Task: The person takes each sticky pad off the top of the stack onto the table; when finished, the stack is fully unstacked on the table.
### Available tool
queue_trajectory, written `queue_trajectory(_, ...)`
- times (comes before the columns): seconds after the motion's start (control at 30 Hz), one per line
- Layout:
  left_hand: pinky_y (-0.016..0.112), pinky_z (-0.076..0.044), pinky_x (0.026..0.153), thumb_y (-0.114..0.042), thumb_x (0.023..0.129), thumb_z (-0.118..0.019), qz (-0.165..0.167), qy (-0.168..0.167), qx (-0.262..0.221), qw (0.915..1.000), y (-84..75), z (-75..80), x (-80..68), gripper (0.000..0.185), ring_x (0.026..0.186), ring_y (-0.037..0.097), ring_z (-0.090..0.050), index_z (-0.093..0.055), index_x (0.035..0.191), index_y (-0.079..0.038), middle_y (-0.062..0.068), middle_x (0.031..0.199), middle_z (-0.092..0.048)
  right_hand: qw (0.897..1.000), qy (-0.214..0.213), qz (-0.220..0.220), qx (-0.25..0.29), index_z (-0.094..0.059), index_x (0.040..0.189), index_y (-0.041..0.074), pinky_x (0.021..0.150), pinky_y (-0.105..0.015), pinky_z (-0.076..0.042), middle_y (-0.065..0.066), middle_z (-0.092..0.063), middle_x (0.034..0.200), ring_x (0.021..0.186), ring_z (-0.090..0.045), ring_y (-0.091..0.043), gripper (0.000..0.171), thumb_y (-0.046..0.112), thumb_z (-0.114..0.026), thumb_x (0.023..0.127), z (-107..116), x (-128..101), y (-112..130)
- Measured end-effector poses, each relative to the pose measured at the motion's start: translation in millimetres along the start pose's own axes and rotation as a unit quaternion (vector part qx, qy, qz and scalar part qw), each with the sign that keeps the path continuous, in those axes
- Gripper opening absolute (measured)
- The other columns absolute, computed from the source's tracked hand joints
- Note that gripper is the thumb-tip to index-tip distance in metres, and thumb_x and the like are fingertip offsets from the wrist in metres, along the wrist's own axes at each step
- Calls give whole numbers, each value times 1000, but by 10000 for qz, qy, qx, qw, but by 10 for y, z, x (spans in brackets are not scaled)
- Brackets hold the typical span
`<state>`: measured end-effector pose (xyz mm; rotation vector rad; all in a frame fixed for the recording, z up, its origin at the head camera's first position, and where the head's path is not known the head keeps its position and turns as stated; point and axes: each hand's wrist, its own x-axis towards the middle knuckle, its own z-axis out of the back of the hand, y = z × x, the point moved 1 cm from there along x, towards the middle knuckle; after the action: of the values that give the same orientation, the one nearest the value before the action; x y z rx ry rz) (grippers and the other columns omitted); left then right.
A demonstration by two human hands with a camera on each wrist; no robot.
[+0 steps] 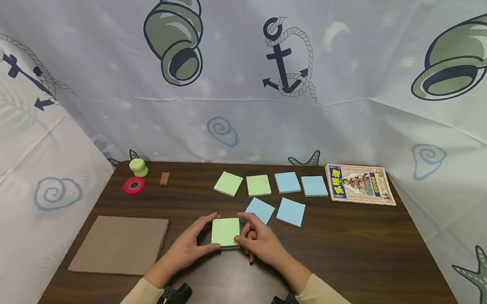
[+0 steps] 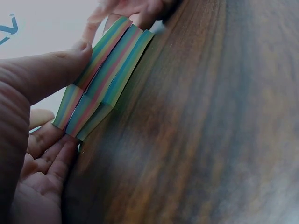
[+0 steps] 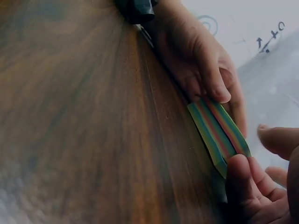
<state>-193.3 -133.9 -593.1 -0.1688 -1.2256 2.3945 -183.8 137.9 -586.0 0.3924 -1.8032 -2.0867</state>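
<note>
A thick pad of sticky notes (image 1: 225,232) with a green top sheet lies on the dark wooden table (image 1: 346,253) near its front middle. Its side shows rainbow layers (image 2: 105,77) (image 3: 219,133). My left hand (image 1: 190,247) grips the pad's left side, thumb on the near edge and forefinger at the far corner. My right hand (image 1: 258,242) holds the right side, its fingers curled at that edge. In the left wrist view my left thumb (image 2: 42,70) presses on the pad's edge. In the right wrist view my right thumb (image 3: 240,170) touches the near corner.
Two loose green notes (image 1: 243,184) and several blue notes (image 1: 291,212) lie beyond the pad. A picture book (image 1: 359,184) sits at the far right. A brown board (image 1: 120,244) lies front left. A red tape roll (image 1: 133,185), green knob (image 1: 139,167) and small eraser (image 1: 164,178) are far left.
</note>
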Motion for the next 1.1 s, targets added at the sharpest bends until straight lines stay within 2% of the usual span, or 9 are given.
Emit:
queue_trajectory(0.23, 67, -34, 126, -40, 93, -88, 79, 35, -46, 10000, -36, -4, 6, 90, 158, 30, -46, -42, 169, -23, -5, 165, -55, 9983, 250, 4, -523, -40, 167, 13, 52, -42, -60, -9, -68, 95, 53, -63, -18, 75, 23, -79, 103, 26, -17, 15)
queue_trajectory(0.63, 68, -33, 126, -41, 93, -88, 108, 52, -118, 9999, -58, 21, 3, 91, 158, 29, -46, -41, 169, -24, -6, 166, -54, 9981, 255, -332, -461, -37, 170, 10, 55, -44, -62, -5, -69, 96, 56, -65, -19, 82, 24, -80, 102, 22, -5, 48)
queue_trajectory(0.77, 68, -33, 125, -41, 93, -89, 126, 61, -132, 9998, -65, 25, 0, 92, 158, 30, -46, -41, 169, -23, -5, 166, -53, 9985, 233, -232, -445, -39, 168, 11, 55, -44, -62, -7, -68, 99, 58, -66, -18, 79, 22, -81, 101, 28, -11, 46)
queue_trajectory(0.97, 68, -34, 126, -42, 93, -88, 190, 92, -115, 9997, -77, 22, -1, 92, 159, 32, -45, -40, 170, -23, -2, 167, -52, 9989, 149, -20, -434, -43, 165, 15, 55, -44, -62, -14, -67, 106, 59, -68, -25, 76, 19, -82, 100, 30, -23, 34)
queue_trajectory(1.1, 67, -33, 127, -42, 92, -89, 356, 106, -150, 9992, -77, 19, -8, 93, 160, 33, -43, -41, 170, -24, 0, 167, -51, 9992, 121, 90, -372, -43, 163, 14, 54, -44, -62, -21, -64, 111, 58, -67, -27, 75, 18, -82, 100, 21, -33, 21)
